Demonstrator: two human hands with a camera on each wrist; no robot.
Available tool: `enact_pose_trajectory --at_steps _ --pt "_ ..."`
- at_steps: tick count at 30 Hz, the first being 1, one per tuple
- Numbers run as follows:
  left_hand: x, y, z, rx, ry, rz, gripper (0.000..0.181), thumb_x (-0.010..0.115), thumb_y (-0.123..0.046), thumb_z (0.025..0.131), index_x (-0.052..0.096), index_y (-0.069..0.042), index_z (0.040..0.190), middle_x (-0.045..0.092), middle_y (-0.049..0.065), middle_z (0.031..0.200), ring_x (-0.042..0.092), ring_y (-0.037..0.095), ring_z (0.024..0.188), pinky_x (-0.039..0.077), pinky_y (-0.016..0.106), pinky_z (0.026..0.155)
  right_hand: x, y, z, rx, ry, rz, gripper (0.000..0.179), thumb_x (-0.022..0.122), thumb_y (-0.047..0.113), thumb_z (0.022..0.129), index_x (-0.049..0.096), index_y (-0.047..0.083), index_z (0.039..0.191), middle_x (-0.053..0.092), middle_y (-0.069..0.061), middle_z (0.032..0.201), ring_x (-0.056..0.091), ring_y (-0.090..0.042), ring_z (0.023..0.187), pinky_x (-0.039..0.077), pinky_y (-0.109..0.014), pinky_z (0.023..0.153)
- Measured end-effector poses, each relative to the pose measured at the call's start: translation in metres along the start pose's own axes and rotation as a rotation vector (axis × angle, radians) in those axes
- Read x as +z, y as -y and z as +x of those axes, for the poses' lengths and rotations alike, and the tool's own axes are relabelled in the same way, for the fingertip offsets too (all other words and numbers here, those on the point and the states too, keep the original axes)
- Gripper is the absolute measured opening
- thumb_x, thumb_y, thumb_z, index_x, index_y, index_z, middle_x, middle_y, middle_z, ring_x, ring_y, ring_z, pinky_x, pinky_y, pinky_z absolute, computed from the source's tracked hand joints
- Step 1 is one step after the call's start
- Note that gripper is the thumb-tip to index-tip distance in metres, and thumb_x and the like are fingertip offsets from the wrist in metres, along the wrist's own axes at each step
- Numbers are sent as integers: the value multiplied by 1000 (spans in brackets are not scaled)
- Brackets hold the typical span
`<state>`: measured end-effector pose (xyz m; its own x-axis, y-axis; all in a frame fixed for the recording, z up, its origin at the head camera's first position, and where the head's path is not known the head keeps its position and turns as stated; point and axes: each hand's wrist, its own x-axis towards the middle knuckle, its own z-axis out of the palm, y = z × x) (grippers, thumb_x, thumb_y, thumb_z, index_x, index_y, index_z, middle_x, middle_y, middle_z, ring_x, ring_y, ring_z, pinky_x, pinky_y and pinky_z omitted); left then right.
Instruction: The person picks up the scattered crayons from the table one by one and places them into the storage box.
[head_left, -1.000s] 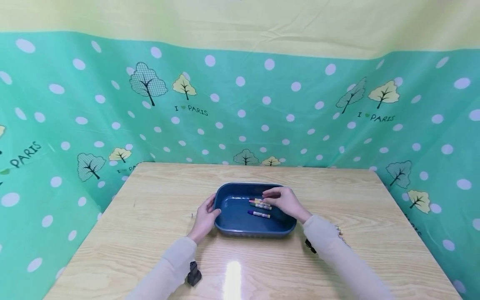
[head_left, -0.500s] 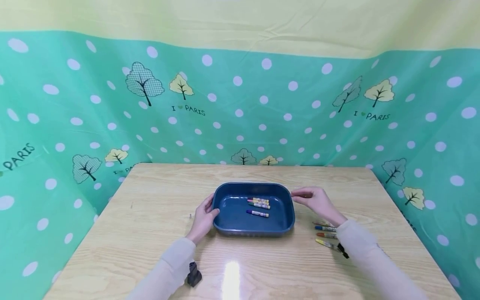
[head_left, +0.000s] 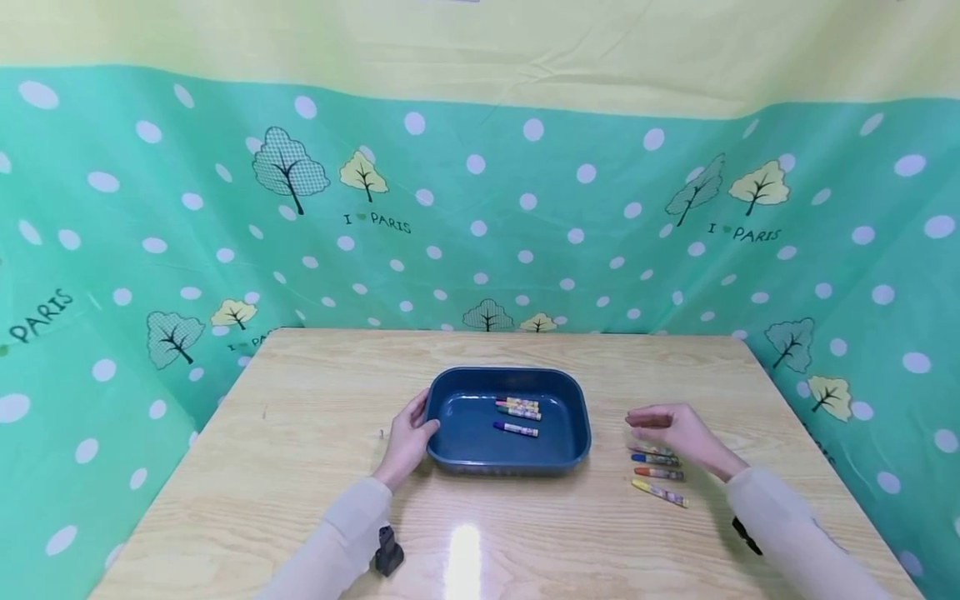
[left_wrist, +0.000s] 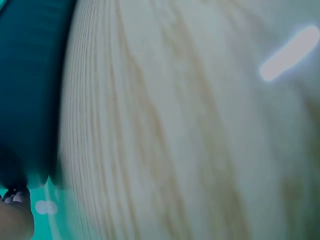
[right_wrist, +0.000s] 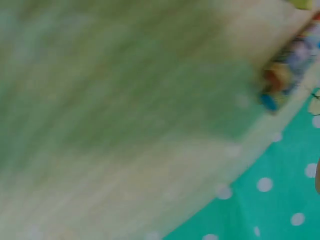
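My left hand [head_left: 407, 440] grips the left end of a dark blue rectangular tray [head_left: 510, 468], thumb at the rim and fingers along the outside. In the left wrist view the tray's wall [left_wrist: 30, 90] fills the left side. Inside the tray lie a purple crayon [head_left: 516, 429], a green crayon [head_left: 519, 412] and pink and yellow ones behind. To the tray's right, my right hand [head_left: 684, 433] hovers with loosely bent fingers, nothing seen in them. Just below it lie a pinkish crayon [head_left: 651, 450], partly hidden, a blue crayon [head_left: 655, 459], an orange crayon [head_left: 660, 473] and a yellow crayon [head_left: 660, 492].
All of this is on a light wood table [head_left: 322, 367]. A green polka-dot cloth [head_left: 555, 208] hangs behind and along both sides. A black device [head_left: 387, 552] is at the left wrist, another [head_left: 746, 535] at the right wrist.
My right hand has moved out of the tray, over its right rim and across to the crayons on the table, uncovering them. The left hand has stayed on the tray.
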<state>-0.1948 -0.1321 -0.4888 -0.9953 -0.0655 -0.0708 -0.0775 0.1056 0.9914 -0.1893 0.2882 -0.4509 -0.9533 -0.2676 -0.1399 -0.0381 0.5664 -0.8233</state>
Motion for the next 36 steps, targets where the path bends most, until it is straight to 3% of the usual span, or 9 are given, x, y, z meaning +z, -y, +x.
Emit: enact_pose_trajectory --at_steps 7,13,24,36 --pt "0 0 -2 9 0 6 59 51 6 84 33 -1 140 34 25 143 35 37 130 36 44 104 -4 -28 -8 22 -47 -82 37 66 18 83 62 -1 114 66 -14 110 65 -21 97 55 -26 81" --pt "-2 -1 -2 1 12 4 60 50 6 85 32 -2 141 32 24 144 34 36 131 36 42 105 -2 -44 -9 60 -80 -91 35 69 16 79 65 2 111 68 -11 105 65 -19 94 55 -29 80" --pt "-2 -1 -1 0 9 -2 59 51 4 85 33 -4 141 32 22 144 34 36 131 36 44 105 5 -41 -4 25 -126 -210 24 69 8 78 69 6 102 70 -7 96 64 -13 85 55 -22 69" --pt "-2 -2 -2 2 16 1 59 50 5 85 32 -3 141 32 23 144 33 36 132 36 43 105 7 -37 -3 2 -125 -198 21 71 10 77 70 5 98 70 -6 90 63 -12 79 53 -18 65"
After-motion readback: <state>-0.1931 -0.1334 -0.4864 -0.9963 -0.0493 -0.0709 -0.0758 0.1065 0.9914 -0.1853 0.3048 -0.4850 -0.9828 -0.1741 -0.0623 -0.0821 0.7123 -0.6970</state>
